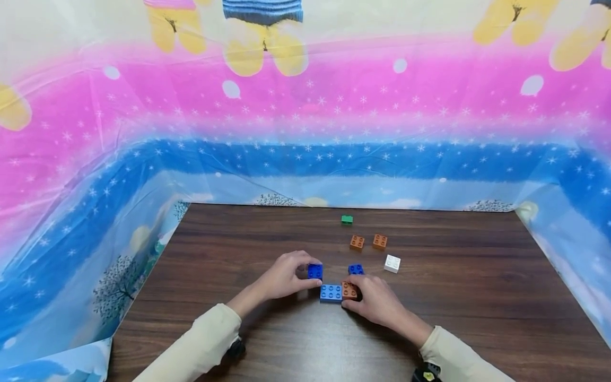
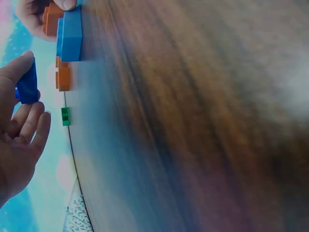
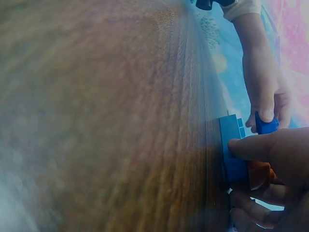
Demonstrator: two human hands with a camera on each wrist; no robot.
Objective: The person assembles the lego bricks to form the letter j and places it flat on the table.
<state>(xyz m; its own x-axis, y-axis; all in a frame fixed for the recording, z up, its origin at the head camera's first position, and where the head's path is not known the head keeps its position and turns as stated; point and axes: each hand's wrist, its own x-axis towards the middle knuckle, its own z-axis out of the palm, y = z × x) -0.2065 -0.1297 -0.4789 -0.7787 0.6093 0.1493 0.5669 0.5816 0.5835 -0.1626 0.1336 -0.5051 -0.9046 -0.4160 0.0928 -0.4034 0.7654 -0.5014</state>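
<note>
My left hand [image 1: 286, 275] pinches a dark blue brick [image 1: 315, 271] between thumb and fingers; the left wrist view shows this brick [image 2: 29, 84] raised off the table. My right hand [image 1: 377, 298] grips an orange brick [image 1: 349, 290] that sits at the right end of a light blue brick [image 1: 331, 293]. In the right wrist view, the right thumb [image 3: 256, 146] lies against the side of the light blue brick [image 3: 232, 162]. Whether the orange and light blue bricks are joined, I cannot tell. Just beyond the right fingers is a second dark blue brick [image 1: 355, 269], partly covered.
Two more orange bricks, one left [image 1: 357, 242] and one right [image 1: 380, 242], lie farther back on the brown wooden table [image 1: 229, 233]. A white brick [image 1: 392, 263] is to their front right, a green brick [image 1: 347, 219] behind. A printed cloth [image 1: 305, 159] surrounds the table's back and sides.
</note>
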